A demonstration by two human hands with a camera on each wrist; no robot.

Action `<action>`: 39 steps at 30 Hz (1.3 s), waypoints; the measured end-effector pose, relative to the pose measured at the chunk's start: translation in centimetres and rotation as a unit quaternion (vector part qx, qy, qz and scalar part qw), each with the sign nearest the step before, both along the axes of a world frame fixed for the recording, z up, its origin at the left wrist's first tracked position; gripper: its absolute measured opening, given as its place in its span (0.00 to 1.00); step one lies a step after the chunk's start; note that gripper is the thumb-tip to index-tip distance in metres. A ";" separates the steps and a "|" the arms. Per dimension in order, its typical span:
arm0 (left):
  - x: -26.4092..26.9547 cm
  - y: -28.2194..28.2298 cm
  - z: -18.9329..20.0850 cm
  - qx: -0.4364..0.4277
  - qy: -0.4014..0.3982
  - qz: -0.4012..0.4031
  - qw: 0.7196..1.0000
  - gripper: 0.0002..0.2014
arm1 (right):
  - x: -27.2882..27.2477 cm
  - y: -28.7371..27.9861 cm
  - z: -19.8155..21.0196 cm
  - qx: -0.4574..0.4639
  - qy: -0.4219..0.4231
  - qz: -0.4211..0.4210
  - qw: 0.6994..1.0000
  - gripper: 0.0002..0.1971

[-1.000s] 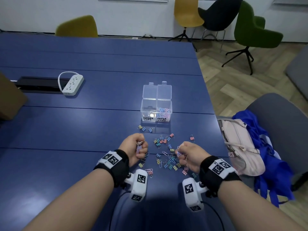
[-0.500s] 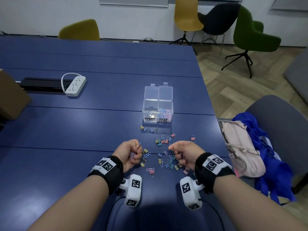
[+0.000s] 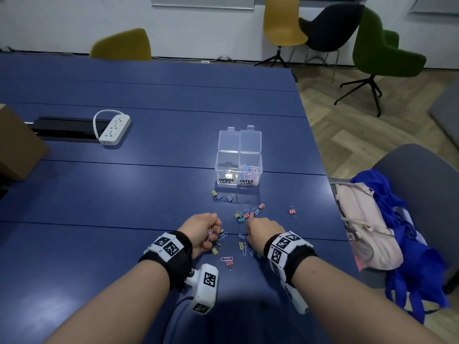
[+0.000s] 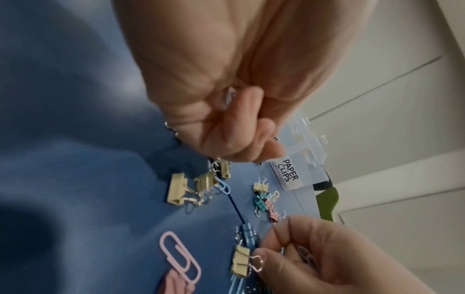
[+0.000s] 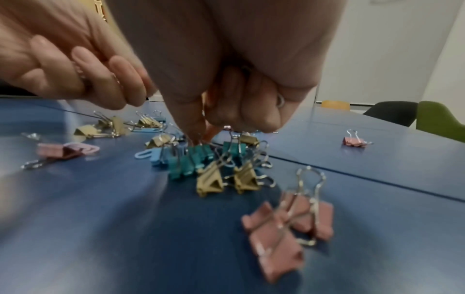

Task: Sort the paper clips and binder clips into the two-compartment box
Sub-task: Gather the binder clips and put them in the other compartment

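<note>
With both our hands, left (image 3: 201, 233) and right (image 3: 264, 232), pinching paper clips (image 4: 229, 96), binder clips (image 5: 210, 159) tangled among them may snag and land in the wrong half of the box (image 3: 239, 170).

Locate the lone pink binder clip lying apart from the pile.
In the head view, the pink binder clip lies alone on the blue table, right of the pile, beyond the right hand.
</note>
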State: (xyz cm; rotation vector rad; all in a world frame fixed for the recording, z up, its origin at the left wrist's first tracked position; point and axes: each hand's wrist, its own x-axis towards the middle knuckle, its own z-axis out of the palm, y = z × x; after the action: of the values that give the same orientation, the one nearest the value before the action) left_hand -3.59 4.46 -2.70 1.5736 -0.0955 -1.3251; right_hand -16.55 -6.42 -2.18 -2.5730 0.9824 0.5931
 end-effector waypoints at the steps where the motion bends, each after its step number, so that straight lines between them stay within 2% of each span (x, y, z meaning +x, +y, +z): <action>1: 0.0 -0.2 0.1 0.012 -0.036 -0.017 0.999 0.14 | 0.0 0.1 0.1 0.001 0.007 0.000 1.000 0.13; 3: -0.1 -0.5 0.1 0.047 -0.172 -0.097 0.979 0.15 | -0.4 0.1 0.8 0.015 -0.016 -0.032 0.999 0.12; 4: -0.1 -0.6 0.2 0.069 -0.271 -0.156 0.947 0.15 | -0.7 0.0 1.0 0.034 -0.051 -0.070 0.996 0.09; 6: -0.1 -0.9 0.5 0.123 -0.443 -0.276 0.844 0.11 | -1.8 -0.6 1.0 0.105 -0.139 -0.166 0.971 0.07; 7: -0.2 -1.0 0.5 0.151 -0.491 -0.322 0.796 0.09 | -2.4 -0.8 0.7 0.139 -0.172 -0.208 0.953 0.11; 8: -0.3 -1.1 0.3 0.171 -0.513 -0.352 0.764 0.08 | -3.0 -0.9 0.5 0.171 -0.199 -0.246 0.933 0.14; 9: -0.5 -1.3 0.2 0.182 -0.525 -0.368 0.745 0.09 | -3.6 -0.8 0.1 0.200 -0.221 -0.282 0.912 0.15; 11: -0.6 -1.5 0.1 0.196 -0.524 -0.365 0.744 0.05 | -4.7 -0.1 -0.4 0.245 -0.245 -0.336 0.876 0.14; 13: -0.6 -1.7 -0.1 0.199 -0.504 -0.367 0.756 0.03 | -5.5 1.3 -0.3 0.266 -0.235 -0.338 0.871 0.14; 15: -0.7 -1.6 0.2 0.204 -0.493 -0.401 0.745 0.01 | -5.9 2.8 -0.5 0.257 -0.207 -0.294 0.897 0.14; 17: -0.5 -1.6 0.3 0.194 -0.506 -0.416 0.730 0.03 | -5.4 4.0 -0.6 0.184 -0.181 -0.220 0.941 0.11; 18: -0.4 -1.4 0.3 0.180 -0.510 -0.412 0.733 0.04 | -5.1 4.3 -0.3 0.151 -0.175 -0.197 0.953 0.10; 19: -0.4 -1.3 0.3 0.156 -0.507 -0.400 0.747 0.06 | -4.7 4.4 -0.3 0.126 -0.167 -0.181 0.961 0.09; 20: -0.3 -1.1 0.3 0.132 -0.493 -0.380 0.772 0.07 | -4.3 4.4 -0.2 0.105 -0.159 -0.173 0.966 0.08; 22: -0.3 -0.6 0.5 0.091 -0.420 -0.321 0.844 0.10 | -3.7 4.6 -0.1 0.070 -0.124 -0.157 0.977 0.09; 24: -0.4 -0.1 0.8 0.060 -0.253 -0.210 0.943 0.13 | -3.2 4.6 -0.3 0.049 -0.089 -0.144 0.984 0.09; 25: -0.5 0.1 0.8 0.047 -0.148 -0.142 0.978 0.13 | -2.9 4.6 -0.4 0.041 -0.073 -0.138 0.987 0.10; 26: -0.5 0.5 0.7 0.035 -0.054 -0.080 0.995 0.12 | -2.6 4.6 -0.5 0.032 -0.059 -0.133 0.989 0.10; 28: -0.3 1.2 0.6 0.013 0.064 -0.010 0.998 0.09 | -1.7 4.6 -0.4 0.013 -0.047 -0.125 0.991 0.13; 30: -0.2 1.8 0.7 -0.004 0.105 -0.004 0.994 0.08 | -1.0 4.6 -0.3 -0.004 -0.034 -0.122 0.992 0.15; 34: 0.2 2.2 1.3 0.001 0.112 -0.003 0.994 0.10 | -0.3 4.9 -0.5 -0.031 -0.012 -0.096 0.995 0.11; 37: 0.4 2.3 1.5 0.024 0.098 -0.032 0.994 0.09 | -0.2 4.9 -0.6 -0.032 -0.006 -0.087 0.996 0.10; 39: 0.4 2.2 1.1 0.044 0.008 -0.094 0.995 0.10 | -0.2 5.0 -0.6 -0.039 -0.001 -0.079 0.996 0.10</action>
State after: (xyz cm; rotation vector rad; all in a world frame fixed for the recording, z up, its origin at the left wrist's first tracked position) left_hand -3.19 6.69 -1.64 1.6599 -0.1814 -1.5051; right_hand -16.80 -1.43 -2.73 -2.5312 1.2183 0.5187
